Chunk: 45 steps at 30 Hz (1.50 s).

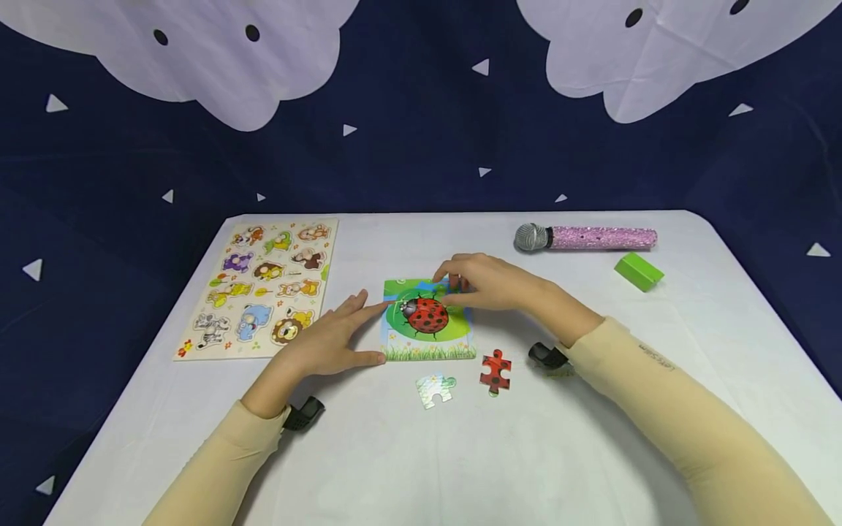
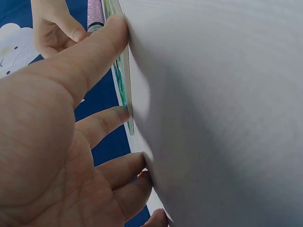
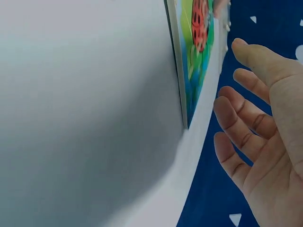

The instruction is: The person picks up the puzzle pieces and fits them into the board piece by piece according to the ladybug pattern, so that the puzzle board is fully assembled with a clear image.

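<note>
A square ladybug puzzle board (image 1: 427, 353) lies flat in the middle of the white table. My left hand (image 1: 329, 340) rests at its left side, index fingertip and thumb touching the board's edge, the other fingers spread on the tabletop. Over the board's upper right corner hovers my right hand (image 1: 490, 281), fingers loosely bent; in the right wrist view nothing lies between them and they are apart from the board. Two loose puzzle pieces lie in front of the board: a red black-spotted piece (image 1: 495, 370) and a pale green-and-white piece (image 1: 429, 383).
An animal puzzle board (image 1: 259, 292) lies at the left. Toward the back right are a pink glittery microphone (image 1: 601, 238) and a green block (image 1: 636, 269). A dark blue cloth with clouds hangs behind the table.
</note>
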Tool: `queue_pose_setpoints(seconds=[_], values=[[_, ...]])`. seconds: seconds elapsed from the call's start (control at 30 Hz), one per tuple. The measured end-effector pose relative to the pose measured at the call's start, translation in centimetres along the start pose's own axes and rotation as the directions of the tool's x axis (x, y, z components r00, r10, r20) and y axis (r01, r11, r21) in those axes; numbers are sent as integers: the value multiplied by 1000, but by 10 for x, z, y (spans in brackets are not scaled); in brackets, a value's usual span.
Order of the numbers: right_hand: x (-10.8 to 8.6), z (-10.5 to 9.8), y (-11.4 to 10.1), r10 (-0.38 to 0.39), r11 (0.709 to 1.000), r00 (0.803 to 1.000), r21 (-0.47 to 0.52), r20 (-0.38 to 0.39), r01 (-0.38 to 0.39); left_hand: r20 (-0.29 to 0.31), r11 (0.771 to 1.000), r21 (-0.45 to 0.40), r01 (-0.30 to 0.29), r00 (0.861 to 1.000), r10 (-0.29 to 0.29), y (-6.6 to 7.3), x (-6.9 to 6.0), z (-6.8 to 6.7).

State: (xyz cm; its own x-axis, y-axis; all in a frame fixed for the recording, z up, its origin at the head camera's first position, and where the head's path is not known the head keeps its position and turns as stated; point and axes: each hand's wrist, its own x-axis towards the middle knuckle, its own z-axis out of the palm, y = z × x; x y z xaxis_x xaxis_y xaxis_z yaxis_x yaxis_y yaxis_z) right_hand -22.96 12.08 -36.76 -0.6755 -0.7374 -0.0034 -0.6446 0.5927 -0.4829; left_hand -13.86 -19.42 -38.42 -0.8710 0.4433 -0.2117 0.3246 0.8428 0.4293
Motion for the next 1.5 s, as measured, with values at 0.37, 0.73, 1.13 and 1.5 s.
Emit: queue_pose_setpoints(seconds=[0.37,0.73,1.13,1.5], values=[[-33,-22,17,24,999,999,-32,-45,-25,3,1000,13,2,1000,-2,0,0,1],[-68,-33,39,123,992,991,-19,-46,-124,8,1000,12,5,1000,-5,0,0,0],[-91,-26,36,150,989,988,8,-24,-150,9,1000,14,1,1000,-1,-2,0,1],[-103,-6,12,108,992,994,56,30,-110,11,1000,14,2,1000,-3,0,0,0]])
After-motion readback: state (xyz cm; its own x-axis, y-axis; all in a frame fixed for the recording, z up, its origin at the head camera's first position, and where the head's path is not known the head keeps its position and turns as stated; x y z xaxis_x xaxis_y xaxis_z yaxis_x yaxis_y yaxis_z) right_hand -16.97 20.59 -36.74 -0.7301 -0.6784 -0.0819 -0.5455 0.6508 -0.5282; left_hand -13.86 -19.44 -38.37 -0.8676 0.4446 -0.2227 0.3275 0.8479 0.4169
